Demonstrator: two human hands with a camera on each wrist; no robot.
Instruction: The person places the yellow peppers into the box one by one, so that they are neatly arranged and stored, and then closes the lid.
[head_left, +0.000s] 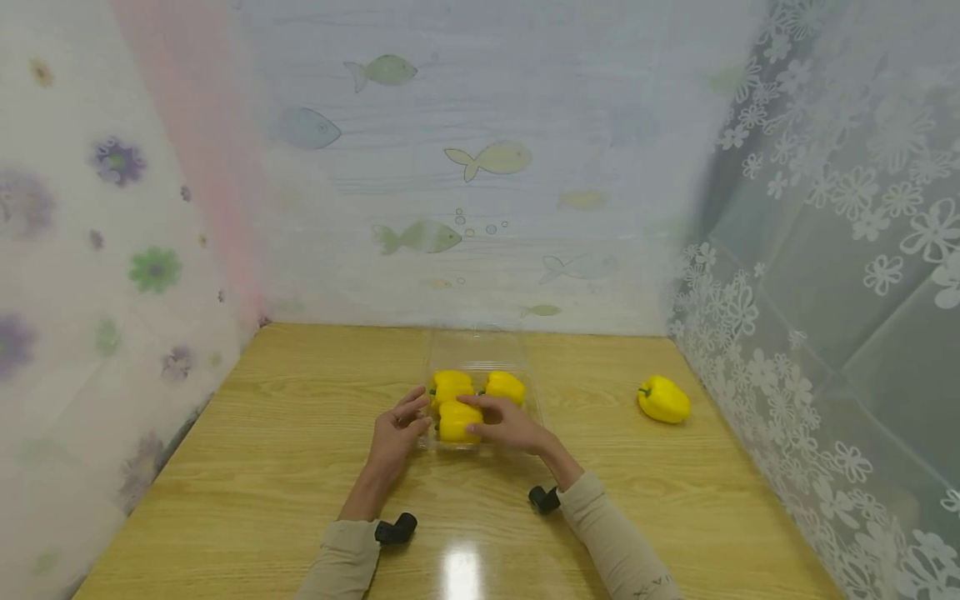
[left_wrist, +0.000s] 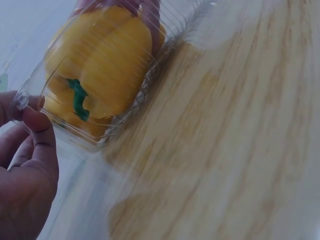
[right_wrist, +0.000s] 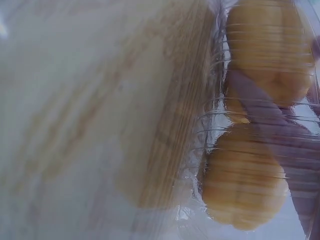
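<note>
Right hand (head_left: 506,423) partly hides front yellow pepper (head_left: 454,422) in clear box (head_left: 478,348). Sleeves (head_left: 617,533), nearer than box, run off head view's bottom edge. Tabletop (right_wrist: 85,120) beside box blurs in right wrist view.

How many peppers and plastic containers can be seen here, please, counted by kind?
Clear plastic container: 1
Yellow peppers: 4 (3 inside the container, 1 on the table)
Total: 5

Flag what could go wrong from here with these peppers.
The front pepper could slip from the right hand and knock the two rear peppers. The clear box looks thin and might flex where the left hand pinches it. The loose pepper on the table might roll if bumped.
</note>
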